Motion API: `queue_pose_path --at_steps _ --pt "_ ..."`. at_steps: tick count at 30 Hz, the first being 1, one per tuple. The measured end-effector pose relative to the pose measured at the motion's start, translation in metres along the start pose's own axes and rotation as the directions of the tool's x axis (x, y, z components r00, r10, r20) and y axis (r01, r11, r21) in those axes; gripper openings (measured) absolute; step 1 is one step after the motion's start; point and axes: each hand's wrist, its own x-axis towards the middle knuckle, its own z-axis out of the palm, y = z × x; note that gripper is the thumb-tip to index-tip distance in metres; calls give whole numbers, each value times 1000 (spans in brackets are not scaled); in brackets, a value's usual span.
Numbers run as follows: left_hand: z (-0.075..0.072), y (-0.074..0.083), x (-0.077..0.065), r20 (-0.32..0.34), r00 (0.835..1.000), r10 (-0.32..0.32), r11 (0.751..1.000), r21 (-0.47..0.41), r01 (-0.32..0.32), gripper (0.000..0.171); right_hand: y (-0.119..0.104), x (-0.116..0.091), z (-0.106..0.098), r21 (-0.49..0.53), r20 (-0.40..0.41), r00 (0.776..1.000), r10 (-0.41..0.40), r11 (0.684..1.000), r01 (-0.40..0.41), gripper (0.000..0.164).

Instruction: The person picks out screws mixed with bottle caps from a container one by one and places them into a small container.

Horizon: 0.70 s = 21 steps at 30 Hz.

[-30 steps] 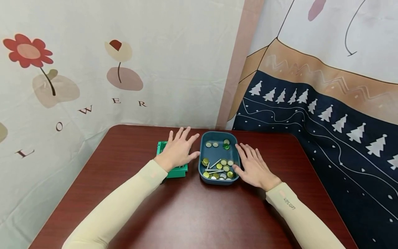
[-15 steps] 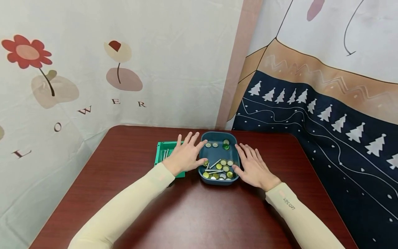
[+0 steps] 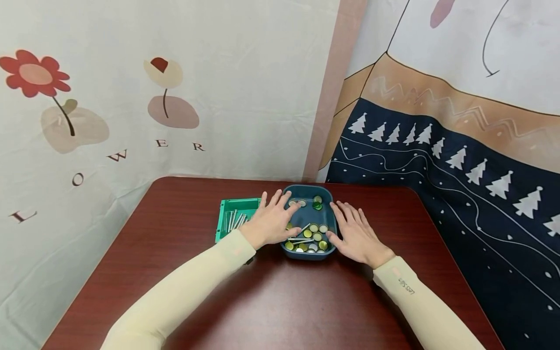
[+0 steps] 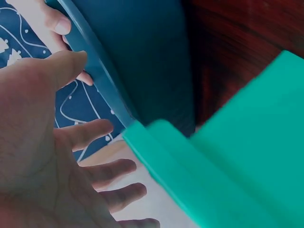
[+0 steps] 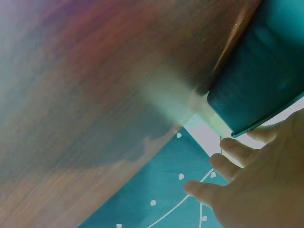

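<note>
A blue rectangular box [image 3: 309, 255] holds several gold, silver and green round discs [image 3: 318, 237] and a few long metal pins [image 3: 301, 240]. My left hand [image 3: 273, 223], fingers spread, hovers over the box's left rim and grips nothing. On the other side, my right hand [image 3: 358, 237] has its straight fingertips right at the right rim. A green box [image 3: 218, 232] with several similar metal pins [image 3: 235, 220] stands just left of the blue one, partly hidden behind my left hand. The left wrist view shows the palm [image 4: 33, 137] above both boxes' rims.
Both boxes stand near the back edge of a dark red-brown table [image 3: 302, 301]. Behind it hangs a pale cloth [image 3: 249, 87] with flowers and letters. A navy cloth [image 3: 437, 194] with white trees hangs at the right.
My left hand has moved right, from over the green box to the blue box's left side, uncovering the pins in the green box. The right hand has stayed at the right rim.
</note>
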Motion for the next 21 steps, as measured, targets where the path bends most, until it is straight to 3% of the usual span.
queue_pose_path --at_steps 12,21 --pt "-11 23 13 84 995 47 998 45 -51 74 0 -1 -1 -7 -10 1000 -11 1000 11 93" --pt "-17 37 26 197 979 60 989 123 -86 67 0 -1 -2 2 -10 1000 -8 1000 8 93"
